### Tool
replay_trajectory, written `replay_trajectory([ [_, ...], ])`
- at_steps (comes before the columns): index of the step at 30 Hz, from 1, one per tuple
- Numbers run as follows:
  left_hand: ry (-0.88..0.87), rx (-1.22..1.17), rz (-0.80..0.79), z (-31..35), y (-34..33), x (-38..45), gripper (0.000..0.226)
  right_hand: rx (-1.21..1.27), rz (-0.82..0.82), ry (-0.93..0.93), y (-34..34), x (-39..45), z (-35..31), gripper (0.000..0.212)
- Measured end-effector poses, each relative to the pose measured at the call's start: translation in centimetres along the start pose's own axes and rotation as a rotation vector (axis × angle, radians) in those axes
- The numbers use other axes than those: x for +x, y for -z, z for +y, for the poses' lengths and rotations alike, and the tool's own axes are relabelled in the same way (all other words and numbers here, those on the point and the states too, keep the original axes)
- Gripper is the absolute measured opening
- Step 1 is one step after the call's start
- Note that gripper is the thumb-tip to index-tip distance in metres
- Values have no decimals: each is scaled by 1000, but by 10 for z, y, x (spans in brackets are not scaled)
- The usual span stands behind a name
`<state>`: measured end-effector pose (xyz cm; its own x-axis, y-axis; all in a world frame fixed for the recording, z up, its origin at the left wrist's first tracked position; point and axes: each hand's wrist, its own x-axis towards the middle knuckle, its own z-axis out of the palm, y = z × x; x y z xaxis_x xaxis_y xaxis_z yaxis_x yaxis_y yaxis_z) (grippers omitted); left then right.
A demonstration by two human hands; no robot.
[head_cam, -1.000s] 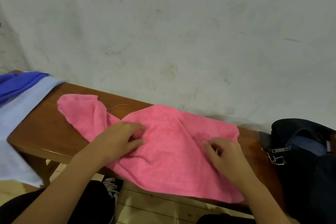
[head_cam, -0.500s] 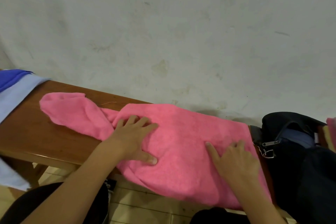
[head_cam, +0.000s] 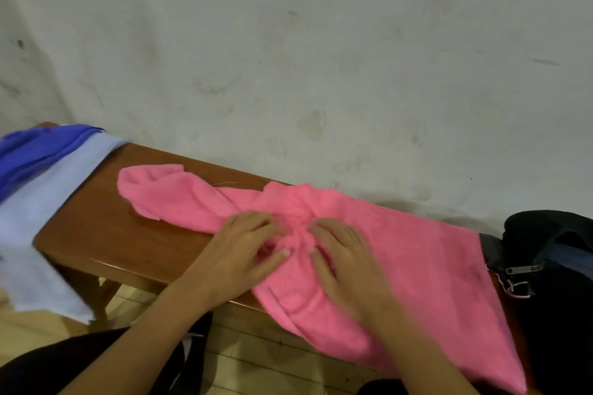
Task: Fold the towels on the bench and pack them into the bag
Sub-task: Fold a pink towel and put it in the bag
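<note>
A pink towel (head_cam: 417, 266) lies crumpled along the wooden bench (head_cam: 128, 234), its right part hanging over the front edge and its left end twisted into a narrow tail. My left hand (head_cam: 247, 250) and my right hand (head_cam: 343, 260) rest side by side on a bunched ridge near the towel's middle, fingers spread and pressing the cloth. A black bag (head_cam: 552, 266) with a zipper pull stands at the bench's right end, touching the towel's edge. A light blue towel (head_cam: 38, 218) drapes over the bench's left end.
A darker blue cloth (head_cam: 38, 147) lies on the light blue towel at the far left. A stained white wall (head_cam: 321, 58) runs right behind the bench. Tiled floor (head_cam: 256, 362) and my dark-clothed knees show below the front edge.
My right hand has slid left across the towel to meet my left hand. The cloth between them has bunched up into a ridge. The view has shifted a little.
</note>
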<state>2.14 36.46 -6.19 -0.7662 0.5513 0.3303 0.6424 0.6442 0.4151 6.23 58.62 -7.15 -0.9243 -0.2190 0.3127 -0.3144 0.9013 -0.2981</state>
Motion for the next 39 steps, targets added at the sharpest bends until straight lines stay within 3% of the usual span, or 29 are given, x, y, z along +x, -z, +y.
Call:
replay_trajectory([
  [2,47,182,30,-21,13,-6,56,35,-32,60,-5,9,-10,41],
  [6,140,345,-83,-54,35,-10,69,145,-141,168,-15,16,-27,37],
  [10,148,128,-165,-60,55,-15,45,-14,-335,150,-18,15,-31,62],
  [13,238,17,-268,-56,63,-24,61,-29,-364,127,-25,10,-27,66],
  [16,292,164,-186,-61,74,-33,65,-36,-383,50,-20,22,-35,58],
  [21,426,332,-108,-62,91,-35,47,-284,-328,-46,-9,53,-65,91],
  [24,453,357,-52,-55,96,-35,44,-380,-255,-64,-19,75,-79,74],
  [29,398,215,289,-52,97,-28,48,-254,-194,-240,-28,106,-85,54],
  [33,305,21,124,-61,94,-32,47,-361,-94,-294,-30,126,-91,57],
  [36,397,-54,48,-70,94,-41,51,-244,5,-97,-37,141,-98,35],
  [39,510,75,-48,-84,91,-50,39,-37,-233,238,-51,155,-120,20],
])
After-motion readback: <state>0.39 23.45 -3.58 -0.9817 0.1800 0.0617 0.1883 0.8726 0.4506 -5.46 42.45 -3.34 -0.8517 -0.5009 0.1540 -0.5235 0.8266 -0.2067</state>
